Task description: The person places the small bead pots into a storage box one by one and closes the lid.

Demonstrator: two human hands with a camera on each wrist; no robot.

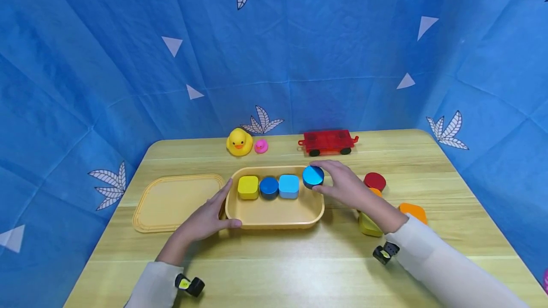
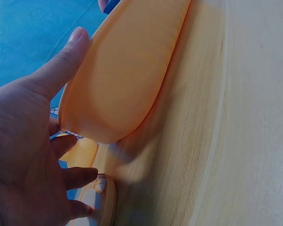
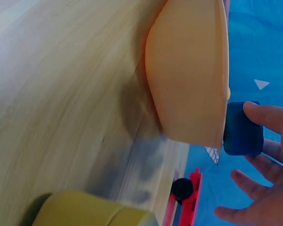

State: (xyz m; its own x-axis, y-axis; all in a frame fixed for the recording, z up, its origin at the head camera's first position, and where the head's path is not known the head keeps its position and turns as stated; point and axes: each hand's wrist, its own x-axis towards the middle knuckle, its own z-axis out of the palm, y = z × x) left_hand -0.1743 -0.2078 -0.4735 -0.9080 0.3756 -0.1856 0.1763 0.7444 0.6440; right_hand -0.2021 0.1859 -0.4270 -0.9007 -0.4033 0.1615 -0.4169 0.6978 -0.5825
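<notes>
A pale orange plastic box [image 1: 274, 215] stands mid-table, with a yellow block [image 1: 248, 187], a dark blue round block [image 1: 269, 187] and a light blue square block [image 1: 288, 186] in a row along its far side. My right hand [image 1: 344, 184] pinches a blue round block [image 1: 313, 177] between thumb and fingers at the box's right end. The wrist view shows this block [image 3: 243, 128] beside the box's rim. At the left end, my left hand [image 1: 207, 215] touches the box, thumb at the near rim and fingers spread along the end wall [image 2: 108, 94].
A matching flat lid [image 1: 180, 201] lies left of the box. Beyond it stand a yellow duck [image 1: 239, 142], a small pink duck [image 1: 261, 146] and a red toy wagon [image 1: 328, 142]. Red [image 1: 375, 181], orange [image 1: 414, 212] and yellow [image 1: 369, 226] blocks lie around my right forearm.
</notes>
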